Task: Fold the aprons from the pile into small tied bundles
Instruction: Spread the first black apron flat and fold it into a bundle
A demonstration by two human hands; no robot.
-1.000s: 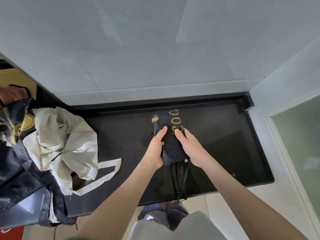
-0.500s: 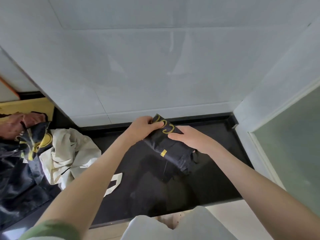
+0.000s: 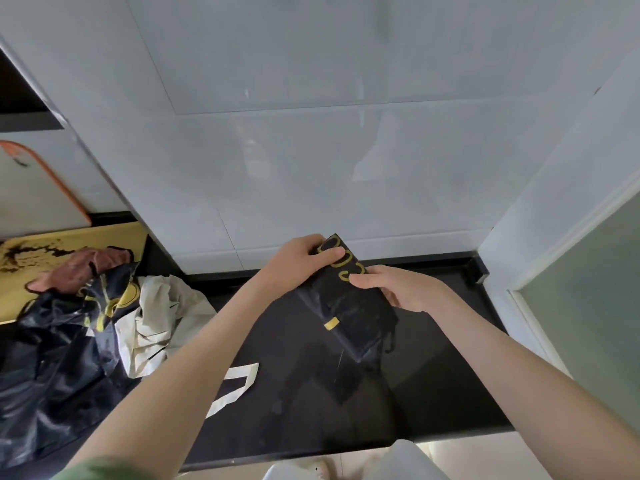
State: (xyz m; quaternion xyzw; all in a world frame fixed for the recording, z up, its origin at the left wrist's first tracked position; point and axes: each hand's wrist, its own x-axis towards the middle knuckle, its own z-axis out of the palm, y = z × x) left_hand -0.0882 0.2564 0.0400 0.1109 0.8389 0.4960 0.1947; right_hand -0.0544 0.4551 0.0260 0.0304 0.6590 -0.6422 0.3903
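Since folds could spring open, left hand (image 3: 301,261) + right hand (image 3: 398,289) are clamping fingers (image 3: 332,253) on folded apron (image 3: 349,313) | hovering above bench (image 3: 450,375) (strings untied)

Black countertop (image 3: 433,375) had aprons dumped on its left side: a cream apron (image 3: 156,320) beside a shiny dark apron (image 3: 52,375).

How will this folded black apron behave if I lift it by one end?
Likely floppy: the black apron sags below the left hand and right hand. Its faint sheen suggests slippery fabric, so the folds may slide open.
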